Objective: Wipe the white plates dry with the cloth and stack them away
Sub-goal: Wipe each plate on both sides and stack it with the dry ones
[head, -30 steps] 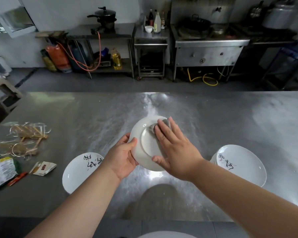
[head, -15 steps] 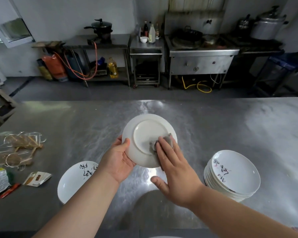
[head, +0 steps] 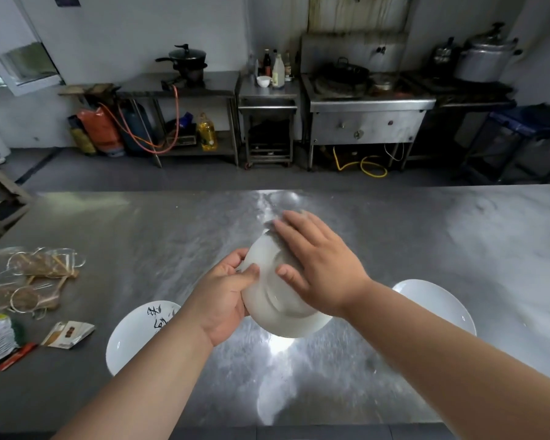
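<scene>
Right now the left hand (head: 223, 296) pinches the rim of a round white ceramic plate (head: 273, 300), held tilted above the steel table (head: 394, 236), underside toward the camera. The right hand (head: 318, 268) lies flat across that underside, fingers spread, pressing a grey cloth (head: 272, 228) that only peeks out beyond the fingertips. Off to the outer side of the right wrist sits the stack of white plates (head: 435, 303); a single inked plate (head: 140, 331) lies below the left wrist. The stack looks nearer the right hand.
</scene>
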